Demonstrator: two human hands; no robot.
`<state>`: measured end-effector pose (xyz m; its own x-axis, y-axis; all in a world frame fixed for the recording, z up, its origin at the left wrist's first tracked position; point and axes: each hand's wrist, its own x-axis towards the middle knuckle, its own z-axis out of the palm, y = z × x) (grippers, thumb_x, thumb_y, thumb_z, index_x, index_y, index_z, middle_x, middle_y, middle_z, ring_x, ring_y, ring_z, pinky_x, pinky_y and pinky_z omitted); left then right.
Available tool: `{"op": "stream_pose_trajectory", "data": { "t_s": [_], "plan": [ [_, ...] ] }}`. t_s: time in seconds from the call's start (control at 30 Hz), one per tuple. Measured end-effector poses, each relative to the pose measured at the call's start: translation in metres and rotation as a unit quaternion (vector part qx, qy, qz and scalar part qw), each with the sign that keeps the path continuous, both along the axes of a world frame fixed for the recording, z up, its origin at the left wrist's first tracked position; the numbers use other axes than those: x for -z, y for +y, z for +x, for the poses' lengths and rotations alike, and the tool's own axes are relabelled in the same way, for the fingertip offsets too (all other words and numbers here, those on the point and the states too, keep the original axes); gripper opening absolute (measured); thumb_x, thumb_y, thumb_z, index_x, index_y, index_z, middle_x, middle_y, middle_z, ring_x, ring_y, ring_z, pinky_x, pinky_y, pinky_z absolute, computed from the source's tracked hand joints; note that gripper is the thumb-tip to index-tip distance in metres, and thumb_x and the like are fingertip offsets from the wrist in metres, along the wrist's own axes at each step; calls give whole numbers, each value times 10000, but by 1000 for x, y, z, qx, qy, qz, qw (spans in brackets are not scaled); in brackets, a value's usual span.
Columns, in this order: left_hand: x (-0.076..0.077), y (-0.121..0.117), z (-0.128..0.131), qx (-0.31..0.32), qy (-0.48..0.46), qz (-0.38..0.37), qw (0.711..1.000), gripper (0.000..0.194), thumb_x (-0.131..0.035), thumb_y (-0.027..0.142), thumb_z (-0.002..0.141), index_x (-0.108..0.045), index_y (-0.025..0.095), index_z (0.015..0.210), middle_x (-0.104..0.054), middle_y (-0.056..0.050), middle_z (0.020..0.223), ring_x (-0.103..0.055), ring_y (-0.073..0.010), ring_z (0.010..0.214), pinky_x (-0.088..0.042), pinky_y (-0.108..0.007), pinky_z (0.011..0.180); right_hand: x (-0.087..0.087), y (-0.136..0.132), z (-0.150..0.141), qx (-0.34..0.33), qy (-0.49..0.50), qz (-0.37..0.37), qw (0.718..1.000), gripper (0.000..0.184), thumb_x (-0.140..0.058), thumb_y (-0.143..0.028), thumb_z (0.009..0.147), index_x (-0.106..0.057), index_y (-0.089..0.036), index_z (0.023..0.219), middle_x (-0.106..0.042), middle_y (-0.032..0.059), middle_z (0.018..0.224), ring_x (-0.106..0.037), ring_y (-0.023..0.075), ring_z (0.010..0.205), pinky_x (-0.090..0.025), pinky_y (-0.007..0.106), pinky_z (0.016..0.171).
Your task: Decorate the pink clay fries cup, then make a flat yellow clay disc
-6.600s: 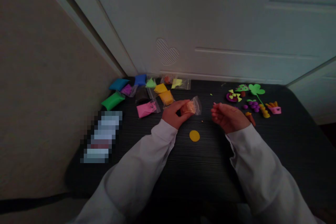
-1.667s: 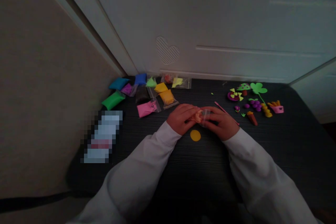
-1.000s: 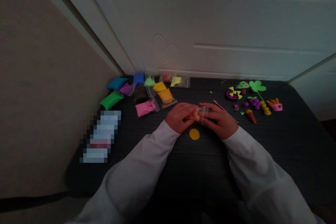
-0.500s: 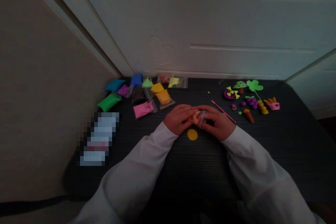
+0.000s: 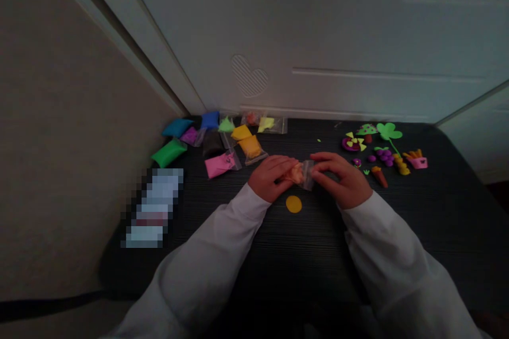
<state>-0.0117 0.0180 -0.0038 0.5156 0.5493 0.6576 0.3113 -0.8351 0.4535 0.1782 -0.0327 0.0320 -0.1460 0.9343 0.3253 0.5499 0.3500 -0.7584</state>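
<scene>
A small clear zip bag of peach-orange clay (image 5: 296,173) lies between my hands above the dark table. My left hand (image 5: 271,177) is closed over the bag's left part, its fingers covering some of the clay. On the other side, my right hand (image 5: 344,180) has its thumb and a finger together at the bag's clear right edge, its index finger raised above them. Just below the bag, a flat yellow-orange clay disc (image 5: 294,204) rests on the tabletop.
Several clay bags, among them a pink bag (image 5: 220,164) and a green bag (image 5: 169,153), lie at back left. A pixelated phone-like rectangle (image 5: 155,206) is left. Small clay figures, including a green clover (image 5: 389,131) and a pink fries cup (image 5: 417,161), stand at right.
My right hand has shifted right, from over the bag to its clear edge, uncovering more of the bag. The pink stick seen before is now hidden, apparently behind that hand.
</scene>
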Motion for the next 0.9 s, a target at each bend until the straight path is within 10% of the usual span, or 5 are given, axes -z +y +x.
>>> {"op": "stream_pose_trajectory", "data": {
  "t_s": [0.2, 0.43, 0.9],
  "plan": [
    [2, 1, -3, -39, -7, -51, 998, 372, -582, 214, 684, -530, 167, 1048, -609, -71, 1003, -551, -157, 930, -448, -332, 834, 2, 3, 4, 30, 166, -121, 978, 188, -530, -360, 740, -641, -245, 839, -615, 26, 961, -539, 179, 942, -411, 386, 844],
    [0, 3, -4, -75, 5, -99, 992, 394, -599, 271, 668, -542, 166, 1044, -613, -69, 1002, -563, -161, 905, -456, -327, 810, -6, -1, 0, 44, 394, -289, 871, 151, -660, -323, 618, -659, -232, 740, -661, -7, 706, -598, 114, 677, -462, 251, 595],
    [0, 4, -3, -111, 0, -172, 979, 425, -612, 323, 647, -553, 177, 1041, -622, -64, 990, -570, -174, 893, -461, -349, 801, -7, 2, 5, 43, 365, -254, 895, 260, -594, -413, 668, -633, -189, 794, -630, 8, 654, -573, 95, 547, -451, 220, 476]
  ]
}}
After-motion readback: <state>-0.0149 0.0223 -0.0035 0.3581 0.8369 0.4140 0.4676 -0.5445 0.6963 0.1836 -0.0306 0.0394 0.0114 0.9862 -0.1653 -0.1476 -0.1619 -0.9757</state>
